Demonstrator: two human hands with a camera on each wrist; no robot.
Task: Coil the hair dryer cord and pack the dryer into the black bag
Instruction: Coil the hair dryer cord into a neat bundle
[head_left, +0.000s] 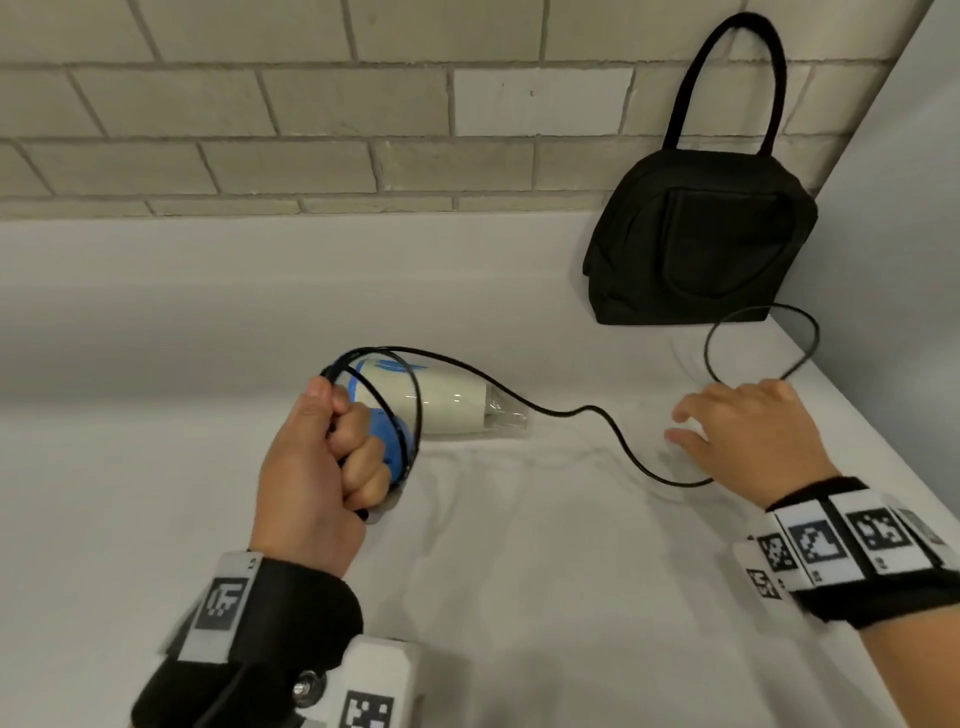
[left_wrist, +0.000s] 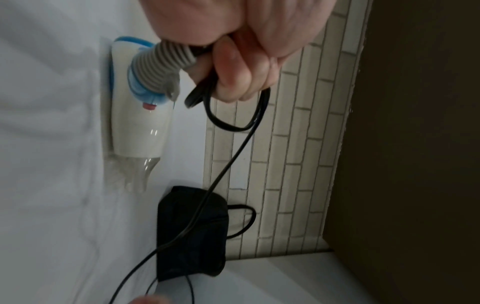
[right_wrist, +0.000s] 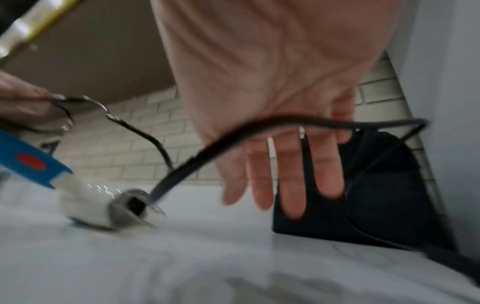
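The hair dryer (head_left: 441, 402) was lying on its side on the white sheet (head_left: 519, 571), pretty much dead center of the head view, clear nozzle pointing toward 3 o'clock. White body, blue handle, red button visible from the wrist views.

The left hand (head_left: 322, 467) was clenched around the blue handle at about 8 o'clock from the dryer body, and the same fist pinned a couple of loops of the black cord (head_left: 613, 431) against it. In the left wrist view you could see the loops hanging out under the curled fingers (left_wrist: 233, 78).

From that fist the cord ran over the dryer, dipped down onto the sheet toward 4 o'clock, then passed under the right hand (head_left: 748, 436). That hand was loose, fingers spread and mostly straight, palm down. The right wrist view showed the cord crossing just under the palm, but it was too blurry to tell if it was actually touching. Beyond the hand the cord made one more big loop up toward 1 o'clock.

The black bag (head_left: 701, 239) stood upright in the far corner at about 1 o'clock, leaning against the brick wall (head_left: 260, 130), handle up, well apart from the dryer. The last cord loop ended right by its base.
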